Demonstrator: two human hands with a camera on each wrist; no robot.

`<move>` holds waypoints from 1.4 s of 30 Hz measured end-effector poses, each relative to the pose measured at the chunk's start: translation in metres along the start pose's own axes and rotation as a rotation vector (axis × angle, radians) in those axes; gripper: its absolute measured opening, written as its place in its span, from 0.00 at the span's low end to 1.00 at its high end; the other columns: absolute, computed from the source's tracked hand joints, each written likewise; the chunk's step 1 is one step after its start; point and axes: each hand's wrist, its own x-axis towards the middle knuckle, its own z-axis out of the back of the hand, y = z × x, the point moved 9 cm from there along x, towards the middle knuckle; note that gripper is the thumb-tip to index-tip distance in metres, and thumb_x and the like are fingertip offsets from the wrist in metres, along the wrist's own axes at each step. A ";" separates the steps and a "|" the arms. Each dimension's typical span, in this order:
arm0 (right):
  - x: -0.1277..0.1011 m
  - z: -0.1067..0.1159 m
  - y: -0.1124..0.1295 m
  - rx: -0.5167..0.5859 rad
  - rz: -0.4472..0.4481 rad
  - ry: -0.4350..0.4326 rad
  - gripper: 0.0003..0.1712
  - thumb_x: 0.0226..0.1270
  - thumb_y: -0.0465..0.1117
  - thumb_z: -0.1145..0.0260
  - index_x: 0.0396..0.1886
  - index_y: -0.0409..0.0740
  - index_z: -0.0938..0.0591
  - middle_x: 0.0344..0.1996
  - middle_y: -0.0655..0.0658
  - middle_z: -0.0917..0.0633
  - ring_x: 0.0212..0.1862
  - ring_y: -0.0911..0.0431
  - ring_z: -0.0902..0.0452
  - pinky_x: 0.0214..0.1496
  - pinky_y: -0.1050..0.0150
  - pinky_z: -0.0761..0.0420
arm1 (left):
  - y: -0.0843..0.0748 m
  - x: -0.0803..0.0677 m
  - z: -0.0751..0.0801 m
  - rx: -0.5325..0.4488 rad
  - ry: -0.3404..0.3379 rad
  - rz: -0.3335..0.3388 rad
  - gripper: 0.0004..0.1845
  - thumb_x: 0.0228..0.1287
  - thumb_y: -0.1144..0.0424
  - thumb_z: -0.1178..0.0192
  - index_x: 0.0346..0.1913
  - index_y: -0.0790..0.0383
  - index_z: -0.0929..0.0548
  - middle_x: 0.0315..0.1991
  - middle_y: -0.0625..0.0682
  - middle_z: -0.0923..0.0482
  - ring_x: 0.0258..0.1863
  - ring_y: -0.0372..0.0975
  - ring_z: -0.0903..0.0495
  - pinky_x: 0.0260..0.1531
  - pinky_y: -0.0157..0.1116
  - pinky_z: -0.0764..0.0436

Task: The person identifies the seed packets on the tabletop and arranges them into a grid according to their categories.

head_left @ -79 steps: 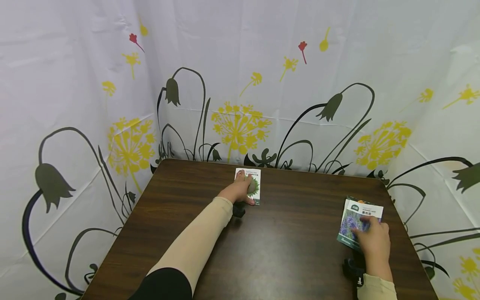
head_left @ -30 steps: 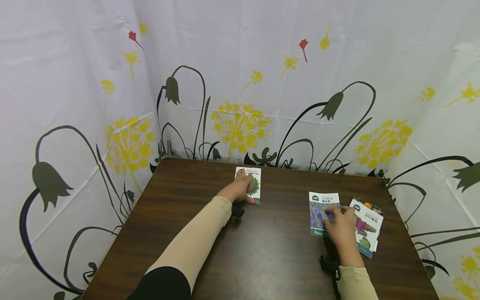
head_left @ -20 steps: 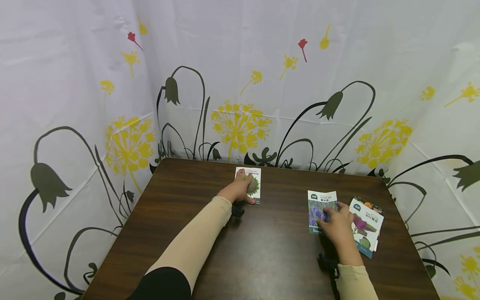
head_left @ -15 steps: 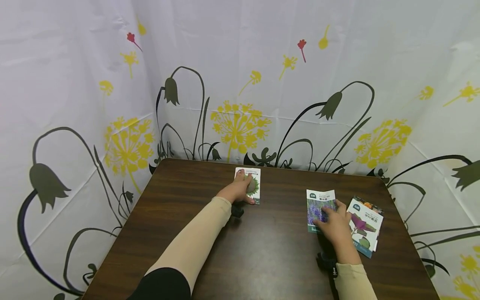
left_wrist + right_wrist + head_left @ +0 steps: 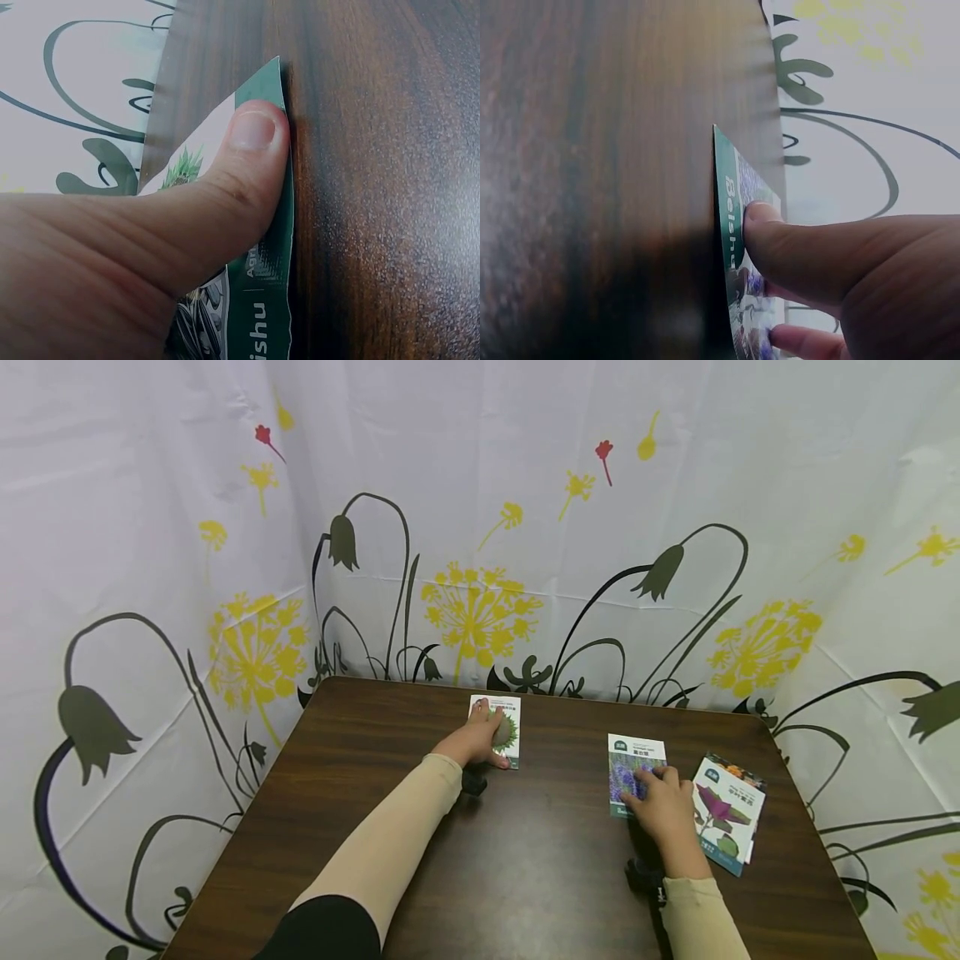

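My left hand (image 5: 474, 740) rests with spread fingers on a white seed packet (image 5: 513, 710) showing a green sunflower-like head, near the table's back edge. In the left wrist view, the thumb (image 5: 251, 142) lies across that packet's green lower band (image 5: 259, 315). My right hand (image 5: 666, 814) touches the face of a lavender seed packet (image 5: 633, 750) with its thumb and fingertips. The right wrist view has the thumb (image 5: 769, 229) beside this packet's green lettered band (image 5: 726, 180). Part of each packet is hidden under the hand.
Beside my right hand lies a small overlapping pile, topped by a seed packet (image 5: 738, 806) with a purple flower; an orange-flowered one (image 5: 731, 767) peeks out behind. The dark wooden table (image 5: 540, 877) ends at a flower-patterned curtain (image 5: 555, 527).
My right hand has slid the lavender packet left off the pile, uncovering the purple-flowered packet, then slightly farther left and back. The left hand has stayed in place on its packet.
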 end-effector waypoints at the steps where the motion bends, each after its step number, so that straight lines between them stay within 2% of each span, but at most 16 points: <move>1: 0.000 0.000 0.001 -0.007 0.003 -0.002 0.36 0.72 0.51 0.23 0.71 0.36 0.17 0.71 0.20 0.27 0.65 0.21 0.32 0.65 0.29 0.32 | 0.000 0.000 0.000 0.001 -0.001 -0.002 0.69 0.59 0.46 0.17 0.90 0.64 0.54 0.88 0.74 0.70 0.90 0.64 0.67 0.89 0.54 0.54; 4: 0.001 -0.001 0.001 -0.011 -0.013 0.003 0.36 0.73 0.53 0.24 0.73 0.39 0.18 0.70 0.22 0.26 0.65 0.21 0.33 0.63 0.25 0.32 | -0.001 0.000 0.002 -0.011 -0.015 -0.006 0.69 0.58 0.47 0.16 0.89 0.66 0.53 0.88 0.75 0.69 0.89 0.65 0.67 0.89 0.55 0.54; 9: 0.002 -0.004 0.001 -0.011 -0.045 0.022 0.35 0.75 0.54 0.26 0.75 0.42 0.19 0.70 0.25 0.26 0.70 0.20 0.35 0.63 0.21 0.34 | -0.001 0.000 0.002 -0.018 -0.020 0.000 0.68 0.58 0.48 0.16 0.89 0.67 0.52 0.88 0.76 0.68 0.89 0.65 0.67 0.89 0.55 0.55; 13: 0.003 -0.005 0.008 0.019 0.006 0.002 0.34 0.73 0.48 0.24 0.71 0.33 0.18 0.65 0.23 0.24 0.65 0.23 0.29 0.68 0.27 0.30 | -0.001 -0.001 0.001 -0.023 -0.016 0.002 0.68 0.59 0.49 0.16 0.89 0.67 0.53 0.88 0.75 0.69 0.90 0.64 0.67 0.89 0.54 0.55; 18: 0.007 -0.004 0.014 0.029 0.066 0.025 0.36 0.70 0.45 0.21 0.68 0.26 0.18 0.58 0.23 0.23 0.58 0.26 0.23 0.65 0.31 0.23 | 0.000 -0.001 0.000 -0.035 -0.011 0.003 0.67 0.61 0.51 0.17 0.89 0.66 0.53 0.88 0.74 0.70 0.90 0.64 0.68 0.89 0.53 0.55; 21: 0.010 -0.002 0.015 0.026 0.081 0.063 0.37 0.67 0.46 0.19 0.68 0.28 0.19 0.56 0.23 0.22 0.56 0.26 0.21 0.62 0.31 0.21 | 0.000 -0.001 -0.001 -0.050 -0.005 0.005 0.67 0.61 0.52 0.17 0.90 0.66 0.54 0.88 0.73 0.71 0.90 0.64 0.69 0.89 0.54 0.55; 25: 0.011 0.000 0.016 0.076 0.095 0.119 0.33 0.62 0.43 0.16 0.62 0.34 0.18 0.54 0.26 0.20 0.53 0.31 0.19 0.61 0.31 0.19 | 0.000 -0.001 -0.001 -0.055 -0.014 0.001 0.68 0.59 0.50 0.16 0.90 0.66 0.53 0.88 0.73 0.71 0.90 0.63 0.69 0.89 0.54 0.55; 30: 0.008 -0.004 0.019 0.126 0.143 0.172 0.28 0.61 0.40 0.16 0.59 0.38 0.15 0.56 0.28 0.20 0.56 0.32 0.17 0.65 0.31 0.20 | 0.001 -0.003 -0.002 -0.038 -0.016 0.000 0.68 0.58 0.49 0.16 0.89 0.67 0.52 0.88 0.75 0.69 0.90 0.64 0.67 0.89 0.55 0.55; 39: 0.012 -0.008 0.023 0.109 0.225 0.097 0.26 0.64 0.38 0.17 0.60 0.38 0.15 0.58 0.26 0.20 0.59 0.29 0.19 0.66 0.31 0.20 | 0.002 0.000 -0.002 -0.035 -0.029 -0.006 0.68 0.59 0.49 0.16 0.89 0.67 0.52 0.88 0.75 0.68 0.90 0.64 0.67 0.89 0.56 0.55; 42: 0.018 -0.012 0.028 0.098 0.238 0.096 0.27 0.65 0.39 0.18 0.61 0.38 0.16 0.59 0.25 0.21 0.60 0.28 0.20 0.66 0.31 0.21 | 0.000 0.000 -0.001 -0.036 -0.021 -0.009 0.68 0.59 0.50 0.16 0.89 0.67 0.52 0.88 0.75 0.68 0.89 0.65 0.67 0.89 0.57 0.55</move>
